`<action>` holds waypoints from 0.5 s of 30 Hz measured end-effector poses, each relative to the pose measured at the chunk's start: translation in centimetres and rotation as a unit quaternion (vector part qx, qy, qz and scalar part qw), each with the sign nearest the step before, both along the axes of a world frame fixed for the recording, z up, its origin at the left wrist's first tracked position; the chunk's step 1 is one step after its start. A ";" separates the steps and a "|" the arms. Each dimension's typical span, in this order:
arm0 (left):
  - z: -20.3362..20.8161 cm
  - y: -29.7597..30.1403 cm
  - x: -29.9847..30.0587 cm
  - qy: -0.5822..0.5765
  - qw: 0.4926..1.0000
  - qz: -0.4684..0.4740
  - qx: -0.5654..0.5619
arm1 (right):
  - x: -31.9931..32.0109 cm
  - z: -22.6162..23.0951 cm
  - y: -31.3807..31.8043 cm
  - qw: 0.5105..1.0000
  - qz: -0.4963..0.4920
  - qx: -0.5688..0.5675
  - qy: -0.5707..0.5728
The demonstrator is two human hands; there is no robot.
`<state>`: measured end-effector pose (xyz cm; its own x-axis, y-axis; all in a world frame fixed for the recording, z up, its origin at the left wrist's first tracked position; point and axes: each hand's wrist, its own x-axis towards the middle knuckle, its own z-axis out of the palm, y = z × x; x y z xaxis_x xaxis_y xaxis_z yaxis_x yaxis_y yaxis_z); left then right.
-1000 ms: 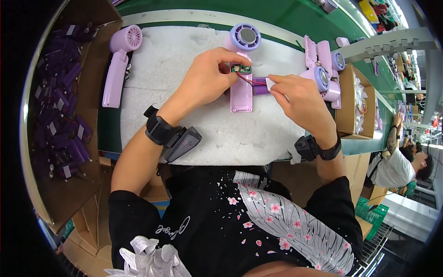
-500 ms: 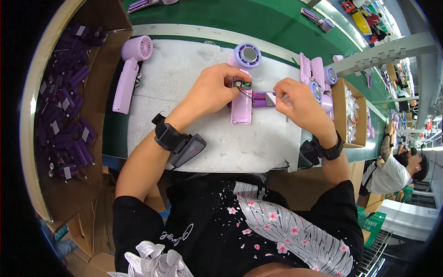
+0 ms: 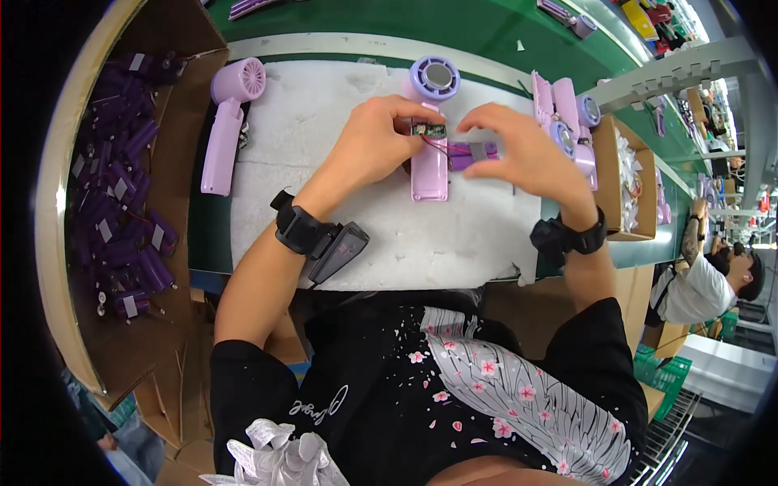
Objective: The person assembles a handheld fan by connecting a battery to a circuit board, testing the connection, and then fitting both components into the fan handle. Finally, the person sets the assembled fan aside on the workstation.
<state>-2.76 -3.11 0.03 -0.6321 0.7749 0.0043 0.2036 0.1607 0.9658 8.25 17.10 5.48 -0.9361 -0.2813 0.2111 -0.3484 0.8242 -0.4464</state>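
Grip, left hand (image 3: 377, 134): thumb and forefinger pinch the upper part of the hollow pink handle (image 3: 429, 176), close to the green circuit board (image 3: 429, 130) seated there. Grip, right hand (image 3: 527, 154): thumb and fingers are spread, to the right of the handle, around the near side of the purple battery (image 3: 462, 159). Any light contact there cannot be confirmed.

The battery lies just right of the handle, outside its hollow. Thin wires (image 3: 438, 145) link it to the board.

Caution: a sharp pull on the battery could strain the wire joints. A wire left across the handle's edge could be crushed. If the left grip slackens, the handle could slide or the board could lift.

The fan head (image 3: 435, 78) is above the handle. The white foam mat (image 3: 381, 243) lies beneath it, on the green table (image 3: 209, 253). A second fan (image 3: 225, 134) is well left of the handle; beyond it stands a carton (image 3: 194, 105) of batteries. Pink shells (image 3: 543, 95) and a small box (image 3: 607, 186) are to the handle's right.
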 end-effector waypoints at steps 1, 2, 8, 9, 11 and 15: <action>-0.2 0.1 -0.1 0.005 1.000 -0.002 0.018 | 0.1 -0.5 -0.2 1.000 -0.004 -0.004 -0.003; -0.2 0.1 -0.1 0.001 1.000 -0.005 0.015 | 0.2 -1.1 -0.4 0.999 -0.009 -0.019 -0.028; 1.2 -0.3 -0.2 0.022 0.999 -0.014 -0.035 | 1.2 -1.1 0.4 0.930 -0.074 -0.216 -0.288; 1.3 -0.3 -0.1 0.039 0.998 -0.017 -0.034 | 1.3 -1.0 0.4 0.928 -0.073 -0.220 -0.291; 1.1 -0.4 -0.1 0.047 0.998 -0.014 -0.025 | 1.3 -0.9 0.4 0.876 -0.093 -0.309 -0.357; 1.3 -0.4 0.0 0.063 0.998 -0.015 -0.005 | 1.5 -0.2 0.5 0.792 -0.091 -0.440 -0.413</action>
